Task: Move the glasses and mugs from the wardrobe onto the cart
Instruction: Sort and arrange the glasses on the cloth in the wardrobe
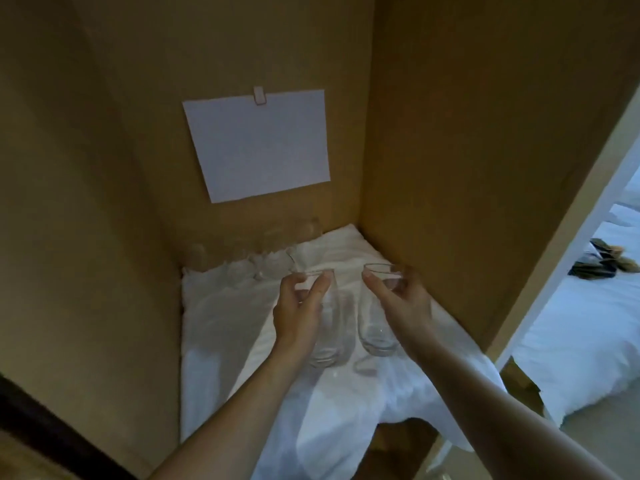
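While both hands reach into the wooden wardrobe, each grasps a tall, clear, rounded glass near its rim: left hand around the left glass, right hand around the right glass, both just above a crumpled white cloth. More glasses at the back corner are faint, count unclear. A blank clipped paper sheet hangs behind. A white bed shows right.

Frame centre: left hand grips rim of clear glass; right hand grips second glass just beside. White cloth beneath, more glasses behind. White paper on wardrobe back wall. Bed right edge.
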`<action>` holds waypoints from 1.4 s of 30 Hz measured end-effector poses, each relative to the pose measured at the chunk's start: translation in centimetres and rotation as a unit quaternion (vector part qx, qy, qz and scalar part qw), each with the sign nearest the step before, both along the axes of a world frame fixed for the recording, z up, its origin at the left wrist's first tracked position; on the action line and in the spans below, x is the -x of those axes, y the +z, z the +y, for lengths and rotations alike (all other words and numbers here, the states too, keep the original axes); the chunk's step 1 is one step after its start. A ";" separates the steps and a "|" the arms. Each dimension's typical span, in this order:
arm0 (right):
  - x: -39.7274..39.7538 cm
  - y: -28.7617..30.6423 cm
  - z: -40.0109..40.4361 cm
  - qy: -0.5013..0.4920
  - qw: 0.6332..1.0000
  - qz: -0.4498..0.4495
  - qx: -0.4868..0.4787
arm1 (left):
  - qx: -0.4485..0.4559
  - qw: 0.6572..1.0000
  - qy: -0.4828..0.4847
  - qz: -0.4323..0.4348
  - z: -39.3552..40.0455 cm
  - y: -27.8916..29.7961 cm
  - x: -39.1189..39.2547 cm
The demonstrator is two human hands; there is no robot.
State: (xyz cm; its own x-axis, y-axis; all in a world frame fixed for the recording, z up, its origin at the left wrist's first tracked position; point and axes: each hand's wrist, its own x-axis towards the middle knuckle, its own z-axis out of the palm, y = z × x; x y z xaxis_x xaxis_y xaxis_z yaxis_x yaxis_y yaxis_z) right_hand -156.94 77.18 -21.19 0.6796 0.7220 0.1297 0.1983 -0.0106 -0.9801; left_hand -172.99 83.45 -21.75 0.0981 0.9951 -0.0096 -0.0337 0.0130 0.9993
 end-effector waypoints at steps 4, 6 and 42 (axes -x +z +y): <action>-2.3 -1.8 2.1 0.051 0.998 -0.001 0.034 | 0.009 0.999 0.038 0.030 1.2 -1.4 -1.9; -3.4 -2.5 3.2 0.081 0.996 -0.009 0.048 | 0.012 0.998 0.046 0.032 1.6 -1.8 -2.8; -9.6 -6.6 10.1 0.115 0.993 0.020 0.009 | -0.006 0.991 0.128 0.037 6.4 -4.6 -6.7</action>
